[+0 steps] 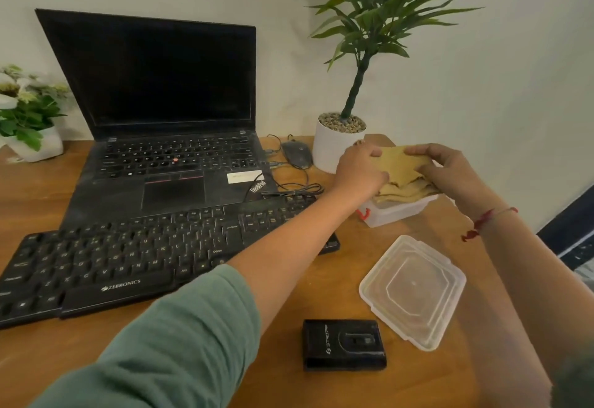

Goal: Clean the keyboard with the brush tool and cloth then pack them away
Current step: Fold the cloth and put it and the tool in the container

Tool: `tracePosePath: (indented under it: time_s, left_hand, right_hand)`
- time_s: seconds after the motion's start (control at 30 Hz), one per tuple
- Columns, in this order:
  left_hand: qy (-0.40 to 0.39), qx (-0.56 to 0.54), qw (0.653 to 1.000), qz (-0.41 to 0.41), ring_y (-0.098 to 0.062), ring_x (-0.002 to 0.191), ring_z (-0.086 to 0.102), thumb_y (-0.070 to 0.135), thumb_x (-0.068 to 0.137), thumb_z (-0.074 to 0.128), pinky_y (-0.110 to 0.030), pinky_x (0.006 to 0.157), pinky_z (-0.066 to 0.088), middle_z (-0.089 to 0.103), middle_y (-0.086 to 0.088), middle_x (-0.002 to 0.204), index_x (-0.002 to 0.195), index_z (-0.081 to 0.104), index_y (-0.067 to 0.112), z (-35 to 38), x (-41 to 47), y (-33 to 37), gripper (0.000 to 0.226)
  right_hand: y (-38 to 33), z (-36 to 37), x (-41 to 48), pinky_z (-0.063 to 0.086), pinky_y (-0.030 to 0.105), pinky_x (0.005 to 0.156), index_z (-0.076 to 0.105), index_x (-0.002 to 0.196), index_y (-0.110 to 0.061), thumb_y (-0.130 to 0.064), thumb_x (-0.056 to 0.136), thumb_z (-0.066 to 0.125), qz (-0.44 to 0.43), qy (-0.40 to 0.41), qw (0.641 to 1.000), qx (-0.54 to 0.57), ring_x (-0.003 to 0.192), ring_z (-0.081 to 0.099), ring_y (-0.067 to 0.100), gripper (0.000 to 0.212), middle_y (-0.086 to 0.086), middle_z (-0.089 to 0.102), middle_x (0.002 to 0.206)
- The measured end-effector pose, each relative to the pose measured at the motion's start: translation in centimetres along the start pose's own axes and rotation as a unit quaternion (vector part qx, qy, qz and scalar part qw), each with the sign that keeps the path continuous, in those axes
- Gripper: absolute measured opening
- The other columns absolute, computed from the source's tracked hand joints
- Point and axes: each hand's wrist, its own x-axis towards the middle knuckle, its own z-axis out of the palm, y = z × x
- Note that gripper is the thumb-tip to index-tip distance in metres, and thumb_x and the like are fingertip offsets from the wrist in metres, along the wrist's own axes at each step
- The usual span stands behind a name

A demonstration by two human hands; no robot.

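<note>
clear plastic box (396, 214) held folded tan cloth (401, 171) | left hand (360, 171), right hand (453, 171) gripped cloth, fingers (416, 150) curled | clear plastic lid (413, 292) lay 6 o'clock of box

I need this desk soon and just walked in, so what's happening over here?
A person holds a folded tan cloth over an open clear container beside the white plant pot, left hand on its left edge, right hand on its right. Going in or coming out, I cannot tell. The lid lies off on the table by a small black case. The keyboard lies before the laptop, no hand on it.
</note>
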Motion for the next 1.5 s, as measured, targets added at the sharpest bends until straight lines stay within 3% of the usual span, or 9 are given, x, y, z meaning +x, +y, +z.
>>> tracePosePath:
  time_s: [0.13,0.33,0.47,0.63,0.83,1.0,1.17,1.37,1.5]
  left_hand:
    - [-0.06,0.133,0.989,0.02,-0.024,0.112,0.05,0.014,0.08,0.071,-0.022,0.079,0.036,0.045,-0.012,0.131,0.13,0.05,0.008,1.4,1.0,-1.0,0.055]
    - [-0.086,0.257,0.959,0.079,-0.025,0.095,0.056,0.008,0.076,0.07,-0.023,0.055,0.031,0.055,-0.013,0.109,0.095,0.058,0.006,2.2,1.4,-0.4,0.023]
    - [-0.099,0.31,0.943,0.068,-0.024,0.1,0.058,0.011,0.082,0.066,-0.028,0.065,0.037,0.056,-0.008,0.111,0.116,0.054,0.009,2.4,2.1,0.0,0.036]
    - [-0.105,0.382,0.918,-0.003,-0.027,0.11,0.053,0.025,0.079,0.072,-0.037,0.08,0.035,0.058,-0.004,0.117,0.131,0.043,0.018,2.5,2.5,-0.6,0.06]
    - [-0.117,0.44,0.89,-0.014,-0.025,0.113,0.046,0.017,0.082,0.065,-0.038,0.086,0.033,0.057,-0.005,0.117,0.117,0.054,0.016,1.8,2.6,-1.3,0.037]
    - [-0.121,0.455,0.882,-0.017,-0.025,0.113,0.042,0.015,0.084,0.06,-0.04,0.084,0.028,0.056,-0.005,0.117,0.115,0.056,0.018,1.6,2.6,-1.6,0.032]
    - [-0.118,0.502,0.857,-0.019,-0.025,0.118,0.04,0.022,0.083,0.061,-0.041,0.091,0.028,0.053,-0.005,0.122,0.123,0.054,0.019,1.6,2.7,-1.5,0.04]
    - [-0.148,0.498,0.854,-0.018,-0.026,0.116,0.045,0.037,0.079,0.068,-0.04,0.091,0.034,0.048,-0.007,0.122,0.128,0.05,0.017,1.4,3.2,-1.8,0.055]
    - [-0.1,0.464,0.879,0.051,-0.022,0.099,0.057,0.028,0.081,0.067,-0.034,0.076,0.033,0.058,-0.001,0.097,0.104,0.06,0.019,0.6,3.2,-1.6,0.026]
  right_hand:
    - [2.2,0.0,1.3,0.049,0.028,0.078,0.06,0.121,-0.021,0.002,0.087,0.049,-0.023,-0.017,0.992,-0.123,0.1,0.056,0.021,0.042,0.001,0.055,0.119]
    - [3.4,0.5,2.2,0.042,0.025,0.079,0.065,0.104,-0.017,-0.003,0.083,0.063,-0.062,-0.024,0.972,-0.226,0.099,0.056,0.018,0.025,0.0,0.062,0.108]
    - [3.0,1.0,2.8,0.041,0.026,0.076,0.065,0.089,-0.021,-0.003,0.082,0.065,-0.073,-0.04,0.956,-0.281,0.093,0.058,0.021,0.019,-0.001,0.064,0.1]
    - [3.3,1.7,3.0,0.045,0.025,0.082,0.067,0.095,-0.013,-0.002,0.086,0.063,-0.057,-0.05,0.943,-0.325,0.094,0.059,0.023,0.015,0.008,0.066,0.105]
    - [2.7,2.7,2.6,0.053,0.034,0.086,0.062,0.082,-0.027,-0.016,0.083,0.067,-0.017,-0.057,0.907,-0.417,0.09,0.061,0.024,0.012,0.005,0.067,0.104]
    - [1.1,2.3,1.9,0.052,0.043,0.088,0.062,0.072,-0.04,-0.01,0.083,0.059,0.004,-0.068,0.913,-0.402,0.091,0.06,0.018,0.032,-0.01,0.063,0.091]
    - [0.9,2.8,1.5,0.036,0.04,0.089,0.061,0.08,-0.037,-0.013,0.091,0.05,-0.038,-0.002,0.857,-0.514,0.083,0.056,0.018,0.029,-0.009,0.064,0.091]
    - [1.1,4.0,1.9,0.034,0.035,0.078,0.062,0.088,-0.019,-0.021,0.094,0.047,0.013,-0.058,0.811,-0.582,0.074,0.052,0.02,0.016,-0.005,0.05,0.072]
    - [-0.1,3.9,2.6,0.047,0.032,0.073,0.069,0.083,-0.013,-0.01,0.09,0.051,-0.023,-0.042,0.86,-0.509,0.078,0.057,0.023,0.019,0.003,0.063,0.085]
